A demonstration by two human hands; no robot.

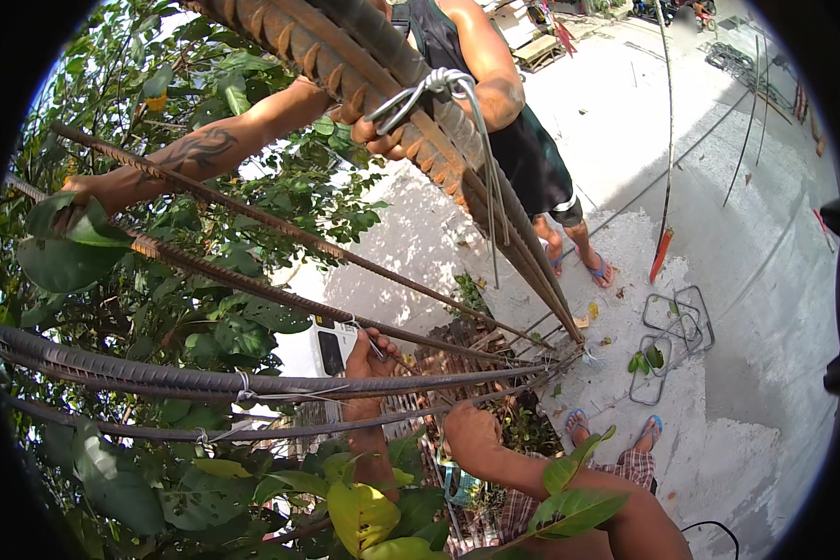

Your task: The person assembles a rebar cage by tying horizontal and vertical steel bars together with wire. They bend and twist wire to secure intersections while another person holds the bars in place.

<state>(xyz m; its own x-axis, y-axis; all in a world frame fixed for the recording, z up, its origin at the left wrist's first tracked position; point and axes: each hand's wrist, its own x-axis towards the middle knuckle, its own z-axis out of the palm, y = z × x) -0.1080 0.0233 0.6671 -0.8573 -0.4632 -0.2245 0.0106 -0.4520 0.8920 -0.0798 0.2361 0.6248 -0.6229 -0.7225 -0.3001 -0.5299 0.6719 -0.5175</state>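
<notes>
Several ribbed steel rebars converge toward the floor. My left hand (371,353) is raised at a middle rebar (252,278), fingers closed on a thin metal piece that looks like tie wire, beside a wire tie (353,323) on that bar. Lower and to the right, my right hand (471,431) is curled closed just below the lowest rebar (159,431); what it holds, if anything, is hidden. Twisted wire (245,392) binds the thick dark rebars (140,375). A large wire knot (443,82) wraps the rusty bars close overhead.
Opposite me a person (523,140) in dark clothes grips bars with both hands. Leafy branches (243,317) crowd the left and lower edge. Bent metal stirrups (677,331) lie on the concrete floor (756,308) near my sandalled feet. Thin upright rods (668,140) stand to the right.
</notes>
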